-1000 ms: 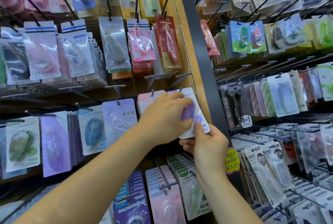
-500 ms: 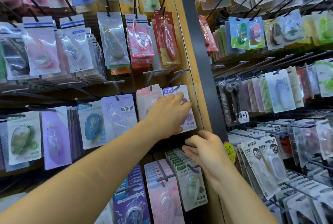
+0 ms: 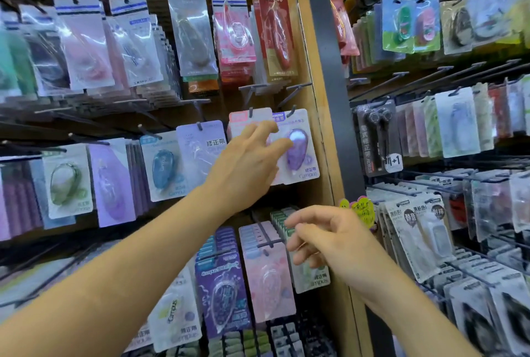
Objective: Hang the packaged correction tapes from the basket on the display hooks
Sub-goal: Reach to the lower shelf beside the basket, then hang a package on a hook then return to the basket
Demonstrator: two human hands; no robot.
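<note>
Now the purple correction tape pack (image 3: pixel 296 147) hangs on its hook (image 3: pixel 291 112), beside the wooden post (image 3: pixel 311 69). Left hand (image 3: pixel 246 164) rests spread fingers (image 3: pixel 279 145) on it, probably steadying it; right hand (image 3: pixel 324 239) hovers below, fingers loosely curled, holding nothing.

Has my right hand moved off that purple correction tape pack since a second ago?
Yes. The right hand has dropped below the purple pack it was pinching, now beside the yellow tag, holding nothing.
</note>
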